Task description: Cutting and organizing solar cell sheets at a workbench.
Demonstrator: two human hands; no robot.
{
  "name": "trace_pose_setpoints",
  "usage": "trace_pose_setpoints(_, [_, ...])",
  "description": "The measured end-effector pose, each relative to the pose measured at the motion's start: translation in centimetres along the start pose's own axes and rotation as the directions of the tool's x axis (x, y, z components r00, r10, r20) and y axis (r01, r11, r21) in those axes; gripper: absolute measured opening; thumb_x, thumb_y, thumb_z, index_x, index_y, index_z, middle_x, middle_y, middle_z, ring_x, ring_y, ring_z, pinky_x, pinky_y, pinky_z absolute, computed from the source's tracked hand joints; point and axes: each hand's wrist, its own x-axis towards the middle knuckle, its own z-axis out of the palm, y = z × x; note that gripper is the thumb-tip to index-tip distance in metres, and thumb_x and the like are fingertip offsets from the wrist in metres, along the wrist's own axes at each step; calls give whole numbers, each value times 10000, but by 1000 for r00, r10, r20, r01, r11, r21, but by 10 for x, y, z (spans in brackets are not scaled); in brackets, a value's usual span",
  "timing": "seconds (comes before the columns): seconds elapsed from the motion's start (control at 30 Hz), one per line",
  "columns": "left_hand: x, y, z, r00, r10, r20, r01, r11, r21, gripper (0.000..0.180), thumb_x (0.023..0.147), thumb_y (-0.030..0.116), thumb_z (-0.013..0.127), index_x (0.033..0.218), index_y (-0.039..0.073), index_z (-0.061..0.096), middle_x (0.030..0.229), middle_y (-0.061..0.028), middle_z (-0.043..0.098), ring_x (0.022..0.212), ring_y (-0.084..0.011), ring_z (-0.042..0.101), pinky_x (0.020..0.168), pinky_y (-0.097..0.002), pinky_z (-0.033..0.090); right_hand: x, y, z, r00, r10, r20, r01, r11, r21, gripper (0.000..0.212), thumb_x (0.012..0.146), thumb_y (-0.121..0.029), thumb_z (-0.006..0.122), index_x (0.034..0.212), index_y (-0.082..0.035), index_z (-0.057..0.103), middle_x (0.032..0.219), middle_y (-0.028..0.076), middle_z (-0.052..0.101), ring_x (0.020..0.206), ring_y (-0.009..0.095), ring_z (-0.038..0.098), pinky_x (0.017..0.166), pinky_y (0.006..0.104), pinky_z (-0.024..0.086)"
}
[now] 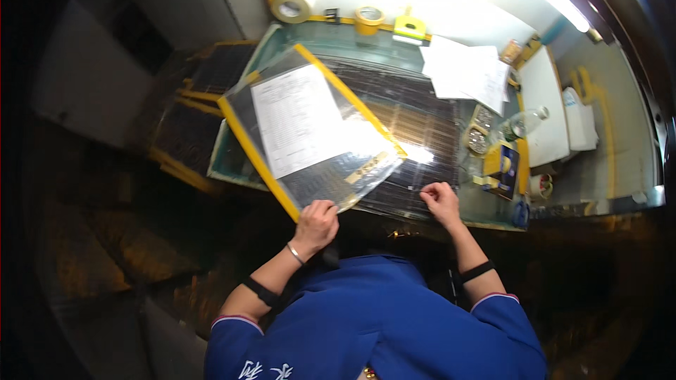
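Note:
My left hand [318,225] is closed on the near corner of a clear plastic sleeve [292,186] with yellow tape along its edges. The sleeve lies tilted over the left part of the table, and a printed paper form [296,116] shows on it. Beneath, partly covered by the sleeve, is a dark panel of fine parallel strips [429,127] that reflects the lamp. My right hand [442,204] is at the panel's near right corner, its thumb and fingers pinched together. Whatever they may hold is too small to make out.
Along the back stand a wide tape roll [293,5], a yellow tape roll [368,20] and a yellow-green holder [410,27]. Loose white papers [465,70] lie at the back right. A clear bottle [524,123] and a yellow-and-dark box [501,169] crowd the right side.

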Motion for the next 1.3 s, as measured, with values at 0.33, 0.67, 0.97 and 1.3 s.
trace_pose_setpoints(0.33, [8, -9, -12, 988, -45, -150, 37, 998, -58, 35, 662, 41, 600, 675, 30, 570, 681, -92, 546, 636, -261, 546, 586, -344, 454, -1, 3, -1, 999, 44, 7, -45, 999, 20, 113, 679, -161, 683, 736, -89, 617, 705, 46, 507, 579, 133, 549, 571, 266, 451])
trace_pose_setpoints(0.67, [47, 6, -64, 914, -186, -362, 87, 958, -273, 73, 675, -23, 617, 730, 17, 590, 701, -83, 574, 616, -199, 560, 548, -283, 455, 21, -26, -13, 955, 163, 247, -268, 830, 489, 196, 772, -116, 629, 918, -2, 565, 783, 40, 588, 715, 109, 589, 630, 236, 487])
trace_pose_setpoints(0.97, [41, 11, -30, 924, -383, 9, 334, 792, -512, 61, 714, 73, 652, 693, 19, 633, 650, -54, 580, 539, -96, 538, 491, -212, 420, 27, -103, -8, 816, 63, 574, -566, 289, 772, 228, 805, -88, 593, 983, 27, 510, 900, 109, 593, 785, 156, 601, 718, 264, 519])
trace_pose_setpoints(1.3, [64, 22, -47, 930, -302, -209, 164, 851, -499, 34, 698, 26, 640, 731, 28, 631, 717, -74, 595, 581, -151, 571, 509, -231, 451, 41, -134, 63, 610, 91, 787, -781, -95, 617, 322, 875, -143, 457, 1124, 49, 390, 1082, 191, 481, 1040, 268, 485, 914, 349, 414])
